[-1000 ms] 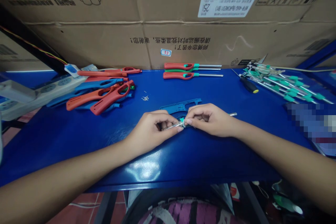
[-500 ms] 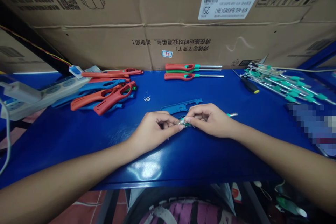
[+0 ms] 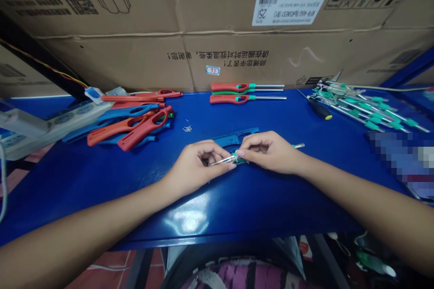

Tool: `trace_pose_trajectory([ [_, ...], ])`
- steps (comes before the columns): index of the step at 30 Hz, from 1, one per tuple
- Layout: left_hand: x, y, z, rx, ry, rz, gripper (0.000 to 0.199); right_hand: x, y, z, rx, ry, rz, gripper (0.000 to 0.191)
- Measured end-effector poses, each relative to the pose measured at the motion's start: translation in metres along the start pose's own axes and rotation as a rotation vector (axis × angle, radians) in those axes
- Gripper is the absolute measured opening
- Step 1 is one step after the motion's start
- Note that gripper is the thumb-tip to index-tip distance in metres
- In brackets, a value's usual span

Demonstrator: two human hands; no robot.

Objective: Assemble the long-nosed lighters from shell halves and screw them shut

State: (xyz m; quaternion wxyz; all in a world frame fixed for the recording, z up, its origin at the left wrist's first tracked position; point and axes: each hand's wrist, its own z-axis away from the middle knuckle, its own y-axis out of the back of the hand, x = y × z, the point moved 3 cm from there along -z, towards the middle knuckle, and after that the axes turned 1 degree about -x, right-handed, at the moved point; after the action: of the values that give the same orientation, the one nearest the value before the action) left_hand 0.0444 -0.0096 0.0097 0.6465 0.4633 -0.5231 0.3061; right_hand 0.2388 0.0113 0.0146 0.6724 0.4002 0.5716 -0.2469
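Observation:
My left hand [image 3: 195, 162] is curled around a shiny, clear or silvery tube-like part [image 3: 220, 160] of a lighter's inner assembly, thumb along its lower side. At the green end of that part, my right hand [image 3: 262, 151] closes thumb and forefinger in a pinch. A metal rod tip [image 3: 299, 146] with a bit of green shows beyond my right hand; the fingers hide how it joins. Just behind the hands lies a blue lighter shell half [image 3: 233, 137], its near side partly covered. Thin wires near the fingertips are too small to make out.
Red, orange and blue lighter shells [image 3: 142, 128] are heaped at left beside a power strip [image 3: 68, 117]. Assembled lighters [image 3: 233, 99] lie at the back. Rods with green parts [image 3: 369, 108] and a screwdriver [image 3: 320, 109] are at right. A cardboard box [image 3: 190, 45] stands behind.
The silvery tube-like part now shows lengthwise between my left fingers, where before only a small end was visible. My right hand keeps its pinch. The whole view has shifted slightly.

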Motion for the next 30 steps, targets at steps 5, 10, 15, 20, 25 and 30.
trace_pose_trajectory([
  [5, 0.001, -0.001, 0.001, 0.02, -0.026, -0.02, 0.023, 0.002, 0.0, 0.0, 0.016, -0.019, 0.009, 0.032],
  [10, 0.002, -0.001, 0.001, 0.025, -0.008, -0.017, 0.022, 0.002, 0.003, 0.001, -0.014, 0.031, -0.001, 0.023],
  [15, 0.004, -0.002, 0.002, 0.018, -0.024, -0.031, 0.019, 0.0, 0.002, 0.003, -0.028, 0.061, 0.008, 0.021],
  [20, 0.002, -0.003, 0.003, 0.027, -0.017, -0.044, 0.017, 0.001, -0.001, 0.003, -0.022, 0.047, 0.07, 0.022],
  [25, 0.005, 0.001, 0.002, 0.004, -0.025, -0.075, 0.019, 0.0, 0.001, 0.001, -0.006, 0.03, 0.028, 0.023],
  [30, 0.02, 0.014, 0.005, 0.026, -0.237, -0.377, 0.022, 0.0, 0.003, 0.001, 0.043, -0.053, -0.029, 0.029],
])
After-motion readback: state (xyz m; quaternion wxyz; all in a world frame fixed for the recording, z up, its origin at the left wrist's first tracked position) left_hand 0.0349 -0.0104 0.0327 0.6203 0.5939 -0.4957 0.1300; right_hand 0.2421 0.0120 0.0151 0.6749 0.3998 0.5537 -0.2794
